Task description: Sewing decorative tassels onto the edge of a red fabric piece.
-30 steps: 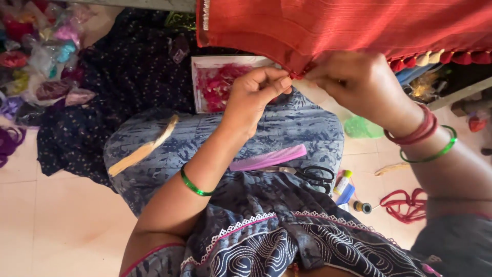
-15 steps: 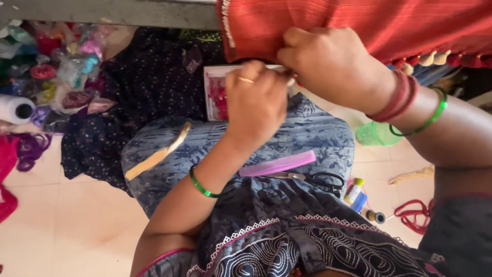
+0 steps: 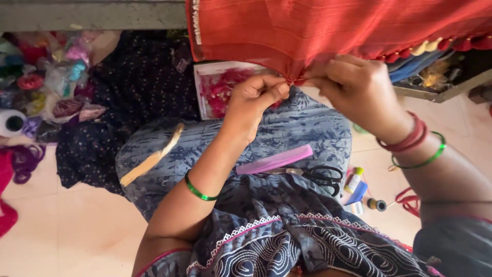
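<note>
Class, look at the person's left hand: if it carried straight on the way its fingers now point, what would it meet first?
The left hand points rightward and slightly up at the red cloth's gathered edge, which it already pinches; just beyond are the right hand's fingertips. Depth is hard to judge.

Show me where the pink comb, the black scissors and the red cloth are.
pink comb [image 3: 274,159], head view, middle of its spine
black scissors [image 3: 324,177], head view, on the handle loops
red cloth [image 3: 318,28], head view, on the hanging panel above both hands
</note>
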